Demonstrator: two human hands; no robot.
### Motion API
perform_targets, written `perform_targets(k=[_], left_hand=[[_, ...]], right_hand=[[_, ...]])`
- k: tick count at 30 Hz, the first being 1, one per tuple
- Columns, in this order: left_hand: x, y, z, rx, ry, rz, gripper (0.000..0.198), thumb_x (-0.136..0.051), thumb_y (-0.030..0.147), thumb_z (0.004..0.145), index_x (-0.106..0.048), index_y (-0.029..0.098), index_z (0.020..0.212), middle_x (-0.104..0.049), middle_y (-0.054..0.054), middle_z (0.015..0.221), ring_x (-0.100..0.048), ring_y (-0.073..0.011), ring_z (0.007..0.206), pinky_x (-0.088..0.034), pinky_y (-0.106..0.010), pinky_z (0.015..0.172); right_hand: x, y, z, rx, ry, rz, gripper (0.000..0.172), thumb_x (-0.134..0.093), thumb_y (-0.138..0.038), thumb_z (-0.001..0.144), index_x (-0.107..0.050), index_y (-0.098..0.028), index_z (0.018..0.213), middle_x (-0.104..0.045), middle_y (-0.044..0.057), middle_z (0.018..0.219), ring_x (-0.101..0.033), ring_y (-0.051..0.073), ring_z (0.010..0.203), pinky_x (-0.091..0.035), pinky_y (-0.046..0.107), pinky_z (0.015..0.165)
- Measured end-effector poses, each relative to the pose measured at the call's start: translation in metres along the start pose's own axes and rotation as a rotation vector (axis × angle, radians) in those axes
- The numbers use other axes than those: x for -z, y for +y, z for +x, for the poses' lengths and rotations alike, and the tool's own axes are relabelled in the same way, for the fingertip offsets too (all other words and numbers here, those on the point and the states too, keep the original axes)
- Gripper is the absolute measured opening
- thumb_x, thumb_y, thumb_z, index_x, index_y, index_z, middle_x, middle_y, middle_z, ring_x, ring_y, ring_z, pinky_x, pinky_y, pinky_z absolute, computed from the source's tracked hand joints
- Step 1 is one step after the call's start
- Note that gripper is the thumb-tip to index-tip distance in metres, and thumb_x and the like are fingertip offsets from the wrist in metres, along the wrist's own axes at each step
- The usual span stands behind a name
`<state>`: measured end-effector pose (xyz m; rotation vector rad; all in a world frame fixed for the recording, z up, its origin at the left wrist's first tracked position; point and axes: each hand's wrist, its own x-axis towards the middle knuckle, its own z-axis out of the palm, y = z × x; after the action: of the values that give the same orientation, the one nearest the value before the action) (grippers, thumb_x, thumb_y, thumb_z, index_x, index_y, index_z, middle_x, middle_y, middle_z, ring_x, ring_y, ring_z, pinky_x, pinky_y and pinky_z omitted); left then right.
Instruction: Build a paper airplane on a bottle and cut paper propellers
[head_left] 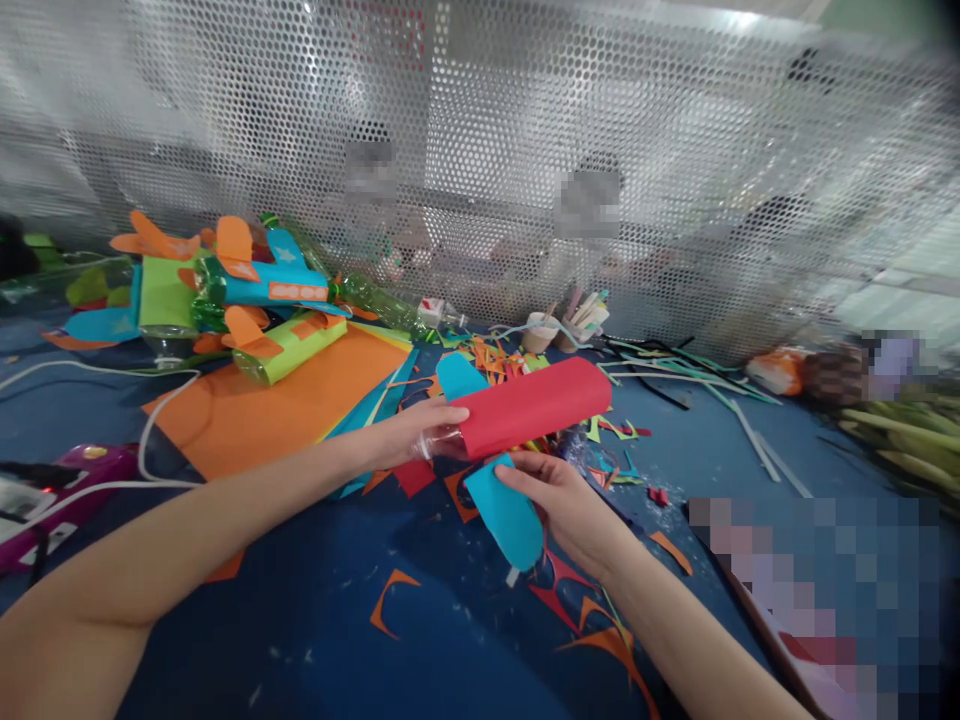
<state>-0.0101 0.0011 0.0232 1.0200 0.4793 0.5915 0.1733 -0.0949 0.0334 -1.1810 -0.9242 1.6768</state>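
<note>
Red-wrapped plastic bottle point(534, 406) is above the counter point(300, 620), clasped near its clear end point(444, 443) by the left hand point(418, 425). Wrapping looks finished and one blue paper wing point(457, 375) seems fitted on the far side; the right hand point(561, 498) pinches a second wing point(510, 520), apparently not yet attached.

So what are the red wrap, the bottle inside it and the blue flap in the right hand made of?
Red wrap: probably matte paper or thin card, smoothly curled and evenly coloured.
Bottle: likely clear, glossy plastic; its bare end is see-through with bright highlights.
Blue flap: apparently paper or thin card too, dull-surfaced with a thin edge; I can't tell which.
</note>
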Motion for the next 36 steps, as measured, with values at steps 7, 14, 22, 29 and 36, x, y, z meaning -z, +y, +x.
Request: perform_targets(k=[7, 14, 22, 29, 36], left_hand=[[-0.002, -0.002, -0.001, 0.008, 0.007, -0.017, 0.025, -0.064, 0.028, 0.077, -0.064, 0.013, 0.096, -0.068, -0.009, 0.094, -0.063, -0.0161, 0.08, -0.05, -0.026, 0.073], [-0.005, -0.004, -0.001, 0.011, 0.045, -0.034, 0.022, -0.065, 0.027, 0.075, -0.065, 0.014, 0.093, -0.068, -0.01, 0.093, -0.063, -0.0166, 0.078, -0.049, -0.027, 0.073], [-0.01, -0.007, 0.0, -0.029, 0.068, -0.06, 0.025, -0.065, 0.025, 0.075, -0.064, 0.013, 0.097, -0.068, -0.009, 0.092, -0.063, -0.0151, 0.076, -0.049, -0.025, 0.073], [-0.009, -0.009, 0.0, -0.052, 0.023, -0.045, 0.029, -0.063, 0.025, 0.077, -0.061, 0.014, 0.104, -0.067, -0.011, 0.097, -0.064, -0.0182, 0.08, -0.051, -0.029, 0.073], [-0.013, -0.01, -0.001, -0.047, 0.074, -0.06, 0.034, -0.067, 0.025, 0.074, -0.057, 0.012, 0.104, -0.066, -0.011, 0.095, -0.064, -0.0182, 0.079, -0.05, -0.03, 0.075]], right_hand=[[0.001, -0.004, -0.004, 0.041, 0.066, -0.06, 0.024, -0.076, -0.037, 0.064, -0.071, -0.016, 0.075, -0.07, 0.002, 0.065, -0.059, 0.011, 0.051, -0.048, 0.023, 0.05], [-0.003, -0.003, -0.003, 0.146, 0.188, -0.059, 0.026, -0.078, -0.039, 0.058, -0.072, -0.019, 0.073, -0.071, 0.004, 0.068, -0.059, 0.015, 0.053, -0.049, 0.029, 0.053], [-0.003, -0.001, -0.004, 0.178, 0.213, -0.056, 0.023, -0.076, -0.039, 0.061, -0.07, -0.019, 0.069, -0.067, 0.002, 0.059, -0.055, 0.013, 0.048, -0.045, 0.026, 0.046], [-0.001, -0.001, -0.002, 0.187, 0.235, -0.032, 0.021, -0.076, -0.039, 0.061, -0.071, -0.02, 0.068, -0.067, 0.003, 0.061, -0.057, 0.014, 0.05, -0.047, 0.027, 0.048], [-0.001, 0.0, -0.002, 0.195, 0.246, -0.039, 0.022, -0.077, -0.039, 0.061, -0.07, -0.019, 0.067, -0.066, 0.003, 0.06, -0.055, 0.013, 0.048, -0.047, 0.024, 0.045]])
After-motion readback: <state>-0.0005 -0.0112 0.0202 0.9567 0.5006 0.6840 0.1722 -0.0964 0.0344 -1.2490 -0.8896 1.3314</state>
